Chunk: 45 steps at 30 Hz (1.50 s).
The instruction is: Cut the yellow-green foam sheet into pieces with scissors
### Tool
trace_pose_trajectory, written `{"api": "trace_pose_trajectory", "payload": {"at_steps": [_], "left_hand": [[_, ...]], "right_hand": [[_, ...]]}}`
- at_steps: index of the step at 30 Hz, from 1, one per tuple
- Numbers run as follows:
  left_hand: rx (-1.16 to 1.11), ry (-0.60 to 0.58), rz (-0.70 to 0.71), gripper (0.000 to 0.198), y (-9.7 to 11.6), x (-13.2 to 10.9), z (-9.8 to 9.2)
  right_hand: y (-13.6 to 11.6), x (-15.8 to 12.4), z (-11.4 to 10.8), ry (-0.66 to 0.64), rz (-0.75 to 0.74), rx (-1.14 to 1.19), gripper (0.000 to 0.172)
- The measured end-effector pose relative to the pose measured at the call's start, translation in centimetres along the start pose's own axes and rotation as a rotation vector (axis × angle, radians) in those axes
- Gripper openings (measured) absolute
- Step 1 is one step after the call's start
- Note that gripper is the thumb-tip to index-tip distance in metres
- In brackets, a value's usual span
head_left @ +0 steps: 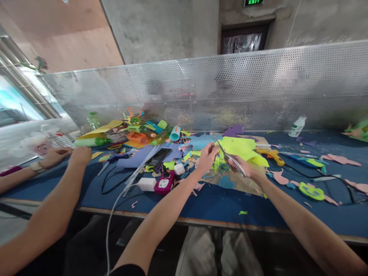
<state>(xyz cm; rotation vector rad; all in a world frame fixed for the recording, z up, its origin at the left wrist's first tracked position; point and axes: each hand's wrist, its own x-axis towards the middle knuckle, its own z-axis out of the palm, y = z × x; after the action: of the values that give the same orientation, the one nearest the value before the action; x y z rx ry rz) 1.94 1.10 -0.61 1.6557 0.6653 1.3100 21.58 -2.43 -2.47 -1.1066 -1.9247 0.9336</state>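
Note:
My right hand (240, 165) is closed round the handles of a pair of scissors (237, 167), whose blades point up and to the left. Close beside the blades, the fingers of my left hand (208, 154) are pinched together; whatever they hold is too small to make out. Under and behind both hands lie bright yellow-green sheets (237, 145) and many small cut scraps. A blue cut-out piece (227, 182) rests on brown paper (244, 185) just below my right hand.
Left of my arm are a magenta power socket (165, 184), a white adapter (147, 184) and a phone (158, 156). A yellow glue gun (273, 155) and white bottle (297, 127) stand right. A co-worker's hands (79, 154) work at left. A perforated metal screen (184, 88) backs the table.

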Motion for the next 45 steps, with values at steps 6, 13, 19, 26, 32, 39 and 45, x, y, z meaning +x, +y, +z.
{"api": "trace_pose_trajectory", "payload": {"at_steps": [6,13,19,26,32,39,45], "left_hand": [[-0.041,0.004,-0.025,0.037,0.3,0.0,-0.1],[-0.116,0.012,-0.059,0.041,0.5,0.1,0.0],[-0.14,0.04,-0.067,0.038,0.3,0.1,0.1],[-0.08,0.033,-0.059,0.037,0.1,0.2,-0.3],[-0.117,0.047,-0.057,0.037,0.3,0.2,-0.2],[-0.166,0.055,-0.028,0.039,0.4,0.2,-0.2],[-0.126,0.035,-0.034,0.041,0.2,0.1,-0.2]], "right_hand": [[0.1,-0.1,-0.4,-0.036,-0.041,0.0,0.061],[0.7,0.2,-0.6,-0.075,-0.081,-0.025,0.064],[0.7,0.1,-0.2,-0.048,-0.049,-0.046,0.067],[0.5,-0.1,0.1,0.007,-0.014,-0.059,0.068],[0.2,0.0,0.0,-0.005,-0.01,-0.072,0.071],[-0.1,0.1,-0.2,-0.098,-0.069,-0.054,0.067],[0.5,0.0,-0.1,-0.033,-0.042,-0.07,0.068]]}}
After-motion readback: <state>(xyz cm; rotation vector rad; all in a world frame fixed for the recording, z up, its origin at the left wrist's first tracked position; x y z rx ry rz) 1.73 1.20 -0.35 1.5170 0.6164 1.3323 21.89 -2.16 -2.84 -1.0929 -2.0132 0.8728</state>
